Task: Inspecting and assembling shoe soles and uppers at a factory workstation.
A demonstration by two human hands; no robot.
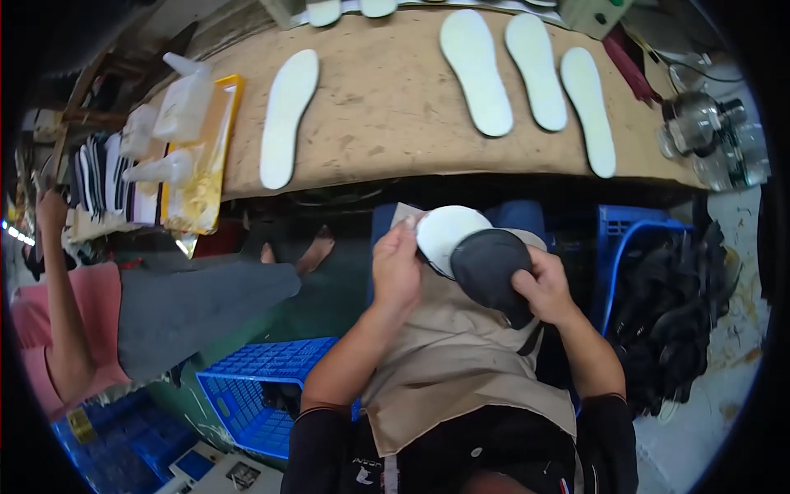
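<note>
Above my lap, my left hand (397,265) pinches the edge of a white insole (453,233) with a dark rim. My right hand (546,286) grips a black rounded piece (491,267), thumb on top; it looks like a flat sole-shaped part, but its exact kind is unclear. The black piece overlaps the right side of the white insole, and I cannot tell whether they are joined. On the bench ahead lie a single white insole (289,119) at the left and three more (476,72), (536,72), (588,111) at the right.
A brown-covered bench (370,107) spans the front. At its left, a yellow tray (222,156) holds white squeeze bottles (183,107). Clear bottles (708,132) crowd its right end. Blue crates (263,387), (629,218) flank me; black items (671,321) fill the right one. Another person (82,329) is at left.
</note>
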